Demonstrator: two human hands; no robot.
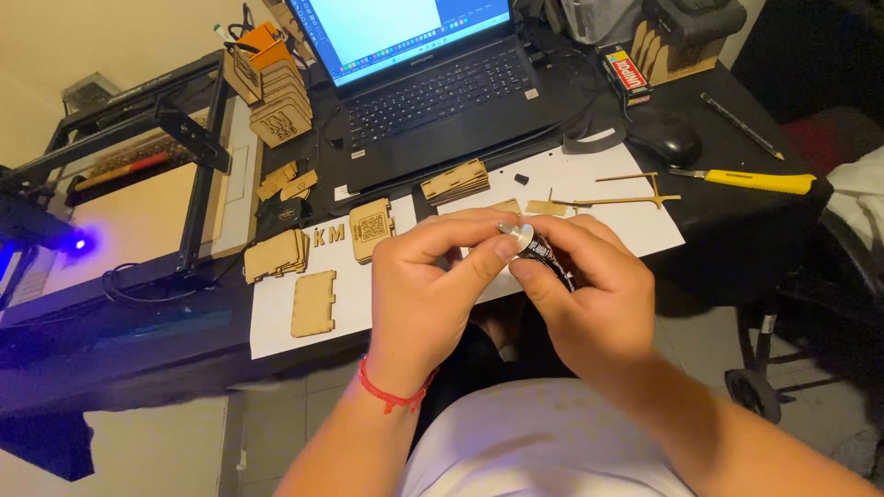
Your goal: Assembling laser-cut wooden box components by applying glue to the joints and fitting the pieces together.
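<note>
My right hand (594, 294) grips a small dark tube (551, 260) with a silver round end, held over the desk's front edge. My left hand (433, 285), with a red string bracelet on the wrist, pinches that silver end (517, 236) between thumb and forefinger. Both hands meet above a white paper sheet (276, 317). On the paper lie thin laser-cut wooden pieces: a notched flat panel (314, 303), a small stack (274, 255), a square engraved piece (371, 229) and two cut letters (329, 236).
An open laptop (433, 83) stands behind the paper. A laser cutter frame (138, 156) with a blue light fills the left. Stacked wooden boxes (276, 92) sit beside it. A mouse (665, 138), a yellow utility knife (750, 179) and thin wooden strips (626, 196) lie to the right.
</note>
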